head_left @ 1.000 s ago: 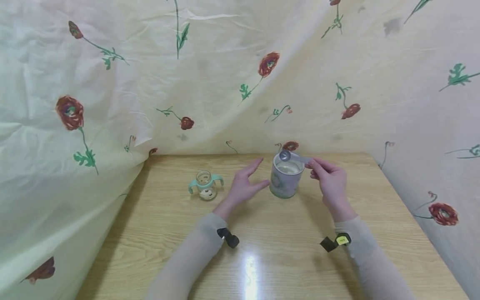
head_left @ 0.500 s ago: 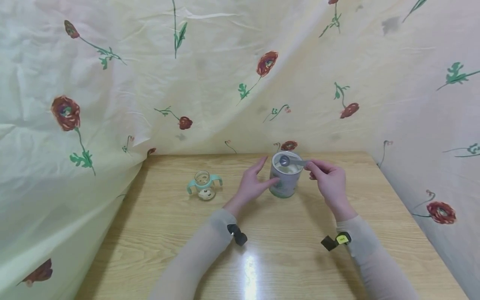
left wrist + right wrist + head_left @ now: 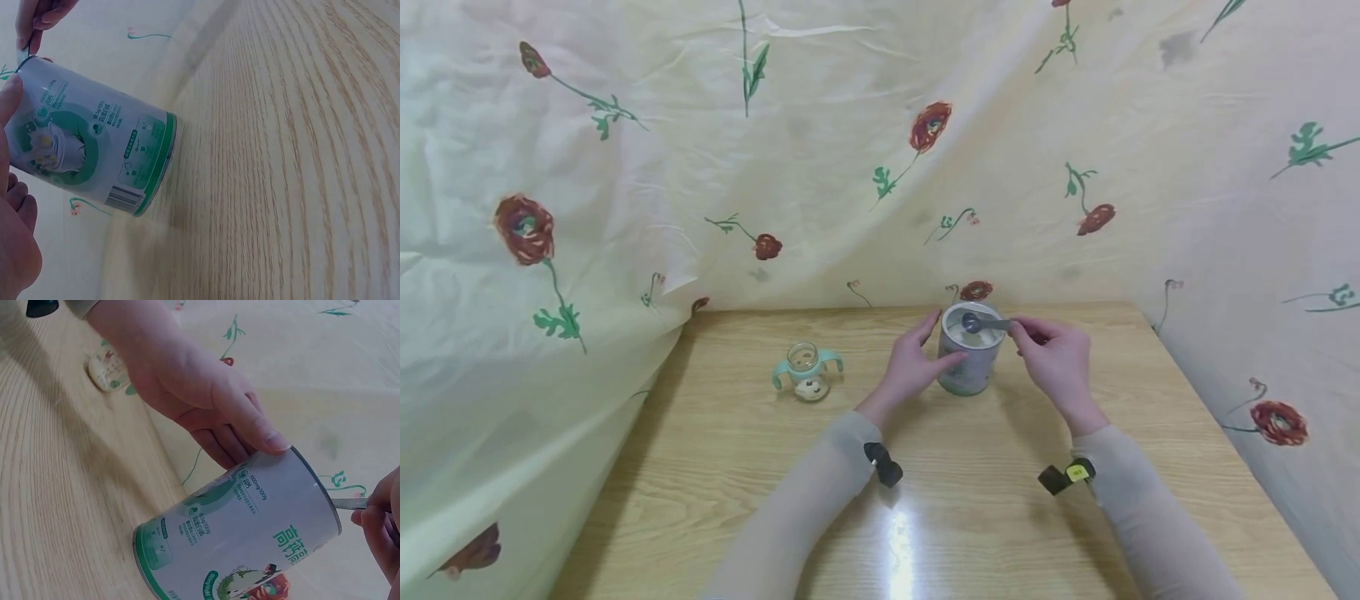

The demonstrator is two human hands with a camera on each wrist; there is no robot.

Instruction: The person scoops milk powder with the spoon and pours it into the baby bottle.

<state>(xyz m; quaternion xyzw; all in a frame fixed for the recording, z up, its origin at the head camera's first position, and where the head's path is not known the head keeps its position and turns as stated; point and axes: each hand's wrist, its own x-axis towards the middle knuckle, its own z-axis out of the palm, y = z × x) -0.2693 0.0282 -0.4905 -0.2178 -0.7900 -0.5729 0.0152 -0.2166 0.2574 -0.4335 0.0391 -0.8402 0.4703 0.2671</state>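
A white and green milk powder can stands upright with its top uncovered and pale powder inside. My left hand holds the can's left side near the rim, its thumb on the front and its fingers partly hidden behind. Between thumb and fingers, my right hand pinches the handle of a grey measuring scoop. The scoop's bowl sits within the can's mouth; how much powder it holds is too small to tell. In the left wrist view, the right hand shows above the can's rim.
A glass baby bottle with mint-green handles and no cap stands left of the can on the wooden table. Flower-printed cloth hangs behind the table's back edge and along both sides.
My left hand has moved right from beside the can to holding it. The scoop, still pinched in my right hand, has dropped slightly lower into the can's mouth.
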